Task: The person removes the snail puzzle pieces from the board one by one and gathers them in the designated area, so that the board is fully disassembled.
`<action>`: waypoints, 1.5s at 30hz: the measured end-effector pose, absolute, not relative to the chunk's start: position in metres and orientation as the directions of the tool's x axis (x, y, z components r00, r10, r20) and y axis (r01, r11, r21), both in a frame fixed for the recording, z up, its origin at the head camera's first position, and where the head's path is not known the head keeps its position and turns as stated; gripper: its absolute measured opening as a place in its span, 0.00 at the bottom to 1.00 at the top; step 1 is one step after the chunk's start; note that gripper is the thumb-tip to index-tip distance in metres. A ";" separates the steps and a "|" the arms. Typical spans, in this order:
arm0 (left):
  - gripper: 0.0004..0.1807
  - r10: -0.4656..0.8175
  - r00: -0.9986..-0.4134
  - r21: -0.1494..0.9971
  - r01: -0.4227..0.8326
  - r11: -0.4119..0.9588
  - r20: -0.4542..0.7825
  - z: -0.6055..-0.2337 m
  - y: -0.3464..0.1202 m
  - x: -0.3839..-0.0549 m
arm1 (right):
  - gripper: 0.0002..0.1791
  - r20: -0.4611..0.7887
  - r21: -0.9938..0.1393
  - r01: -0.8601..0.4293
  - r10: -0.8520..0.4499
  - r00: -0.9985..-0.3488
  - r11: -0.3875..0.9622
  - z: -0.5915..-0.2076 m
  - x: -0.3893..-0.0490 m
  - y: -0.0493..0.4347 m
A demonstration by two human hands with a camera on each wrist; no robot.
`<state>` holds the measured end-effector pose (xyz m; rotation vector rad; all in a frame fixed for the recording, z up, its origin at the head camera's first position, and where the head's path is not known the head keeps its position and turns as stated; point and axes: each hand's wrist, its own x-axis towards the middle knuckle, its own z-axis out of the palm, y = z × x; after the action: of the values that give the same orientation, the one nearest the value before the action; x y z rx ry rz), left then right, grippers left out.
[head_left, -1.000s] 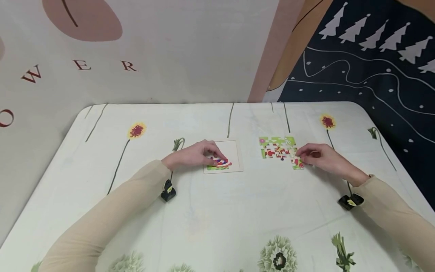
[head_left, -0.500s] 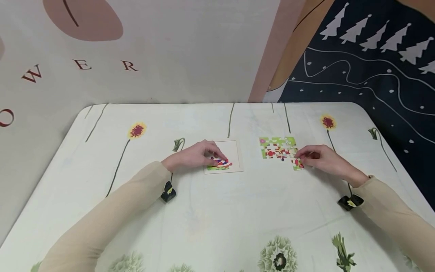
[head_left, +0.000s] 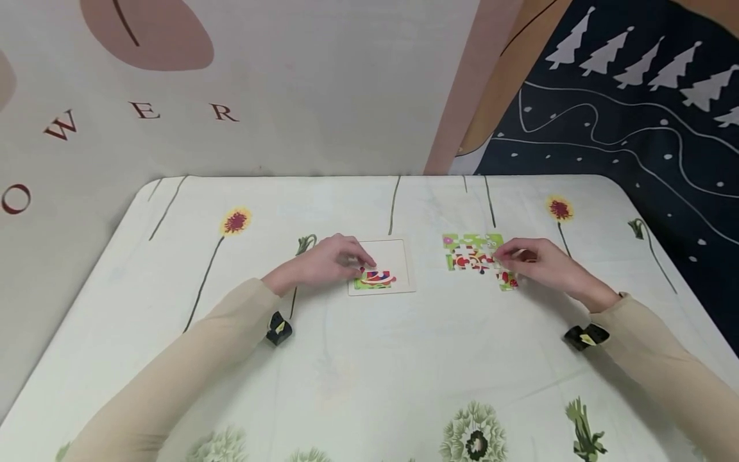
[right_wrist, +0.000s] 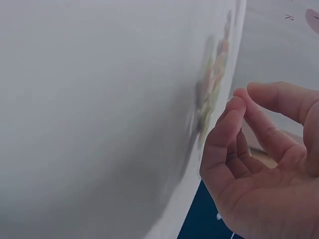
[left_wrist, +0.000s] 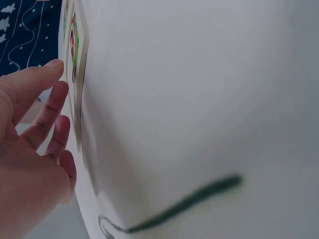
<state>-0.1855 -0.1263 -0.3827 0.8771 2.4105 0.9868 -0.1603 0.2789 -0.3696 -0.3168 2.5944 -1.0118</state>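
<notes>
In the head view my left hand [head_left: 329, 260] hovers at the left side of a shallow white puzzle board [head_left: 410, 276]. Joined jigsaw pieces [head_left: 378, 279] in red, blue and green lie in its lower left part. The left wrist view shows the fingers [left_wrist: 60, 92] loosely bent beside the board's edge, holding nothing. Over the right end of a group of loose jigsaw pieces [head_left: 472, 240] is my right hand [head_left: 537, 260], its thumb and fingertips close together; no piece shows between them. Just below its fingertips lies a piece with red mushrooms [head_left: 508, 280].
A white cloth printed with flowers [head_left: 369, 372] covers the table. Behind it hangs a pale backdrop [head_left: 323, 96], with a dark tree-patterned cloth [head_left: 606, 122] at the right. Small black devices [head_left: 280, 329] sit at both wrists.
My left hand has drawn back slightly to the left, uncovering more of the joined pieces on the board. My right hand has shifted slightly up and left over the loose pieces.
</notes>
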 end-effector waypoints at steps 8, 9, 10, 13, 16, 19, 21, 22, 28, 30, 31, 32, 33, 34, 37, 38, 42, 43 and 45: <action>0.13 0.685 -0.722 0.726 0.419 0.545 -0.097 -0.385 -0.132 -0.188 | 0.14 -0.227 -0.734 -0.088 -0.366 -0.903 0.673 -0.367 -0.166 0.250; 0.13 0.688 -0.719 0.726 0.421 0.543 -0.098 -0.385 -0.132 -0.188 | 0.13 -0.223 -0.742 -0.092 -0.374 -0.900 0.664 -0.368 -0.167 0.247; 0.13 0.693 -0.715 0.727 0.424 0.540 -0.097 -0.385 -0.133 -0.188 | 0.13 -0.221 -0.748 -0.094 -0.380 -0.898 0.657 -0.368 -0.168 0.244; 0.13 0.711 -0.698 0.739 0.433 0.516 -0.087 -0.386 -0.133 -0.189 | 0.12 -0.200 -0.761 -0.119 -0.405 -0.892 0.638 -0.368 -0.170 0.233; 0.13 0.721 -0.688 0.753 0.431 0.497 -0.082 -0.388 -0.133 -0.190 | 0.11 -0.180 -0.774 -0.141 -0.429 -0.885 0.617 -0.368 -0.172 0.223; 0.13 0.725 -0.683 0.767 0.418 0.486 -0.087 -0.389 -0.133 -0.191 | 0.11 -0.154 -0.791 -0.175 -0.467 -0.871 0.587 -0.369 -0.174 0.212; 0.13 0.727 -0.680 0.776 0.408 0.481 -0.093 -0.390 -0.134 -0.192 | 0.11 -0.140 -0.796 -0.197 -0.490 -0.860 0.572 -0.371 -0.176 0.205; 0.13 0.729 -0.678 0.780 0.404 0.478 -0.095 -0.390 -0.134 -0.192 | 0.11 -0.135 -0.800 -0.205 -0.502 -0.854 0.564 -0.371 -0.176 0.202; 0.13 0.731 -0.672 0.800 0.371 0.471 -0.119 -0.391 -0.136 -0.193 | 0.12 -0.148 -0.817 -0.203 -0.536 -0.831 0.540 -0.377 -0.178 0.187; 0.13 0.735 -0.668 0.805 0.367 0.466 -0.121 -0.391 -0.137 -0.194 | 0.12 -0.154 -0.821 -0.200 -0.545 -0.825 0.535 -0.378 -0.178 0.182; 0.13 0.738 -0.664 0.805 0.370 0.463 -0.119 -0.391 -0.137 -0.194 | 0.12 -0.154 -0.822 -0.202 -0.550 -0.821 0.532 -0.378 -0.178 0.180; 0.13 0.742 -0.661 0.807 0.373 0.458 -0.116 -0.392 -0.137 -0.195 | 0.12 -0.157 -0.822 -0.204 -0.555 -0.817 0.532 -0.378 -0.178 0.178; 0.13 0.745 -0.657 0.806 0.378 0.456 -0.114 -0.392 -0.137 -0.196 | 0.12 -0.161 -0.824 -0.204 -0.563 -0.811 0.529 -0.378 -0.178 0.175; 0.13 0.748 -0.654 0.806 0.380 0.453 -0.112 -0.393 -0.138 -0.196 | 0.13 -0.161 -0.826 -0.209 -0.574 -0.803 0.524 -0.378 -0.178 0.172; 0.13 0.755 -0.646 0.806 0.385 0.450 -0.113 -0.394 -0.138 -0.198 | 0.13 -0.167 -0.824 -0.226 -0.604 -0.779 0.519 -0.377 -0.178 0.163; 0.13 0.756 -0.644 0.805 0.386 0.450 -0.115 -0.394 -0.138 -0.198 | 0.13 -0.161 -0.821 -0.243 -0.618 -0.769 0.516 -0.378 -0.178 0.161; 0.14 0.762 -0.637 0.803 0.391 0.450 -0.117 -0.395 -0.139 -0.200 | 0.15 -0.159 -0.809 -0.276 -0.645 -0.748 0.519 -0.379 -0.178 0.153; 0.14 0.762 -0.637 0.802 0.391 0.451 -0.118 -0.395 -0.139 -0.200 | 0.16 -0.163 -0.805 -0.279 -0.647 -0.745 0.524 -0.379 -0.177 0.152; 0.14 0.761 -0.637 0.801 0.392 0.453 -0.119 -0.396 -0.138 -0.201 | 0.17 -0.182 -0.802 -0.268 -0.646 -0.741 0.533 -0.379 -0.176 0.149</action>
<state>-0.2010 -0.1385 -0.3960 0.9648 2.2401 1.0577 -0.1765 0.1487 -0.3785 -0.7438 2.3116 -1.0962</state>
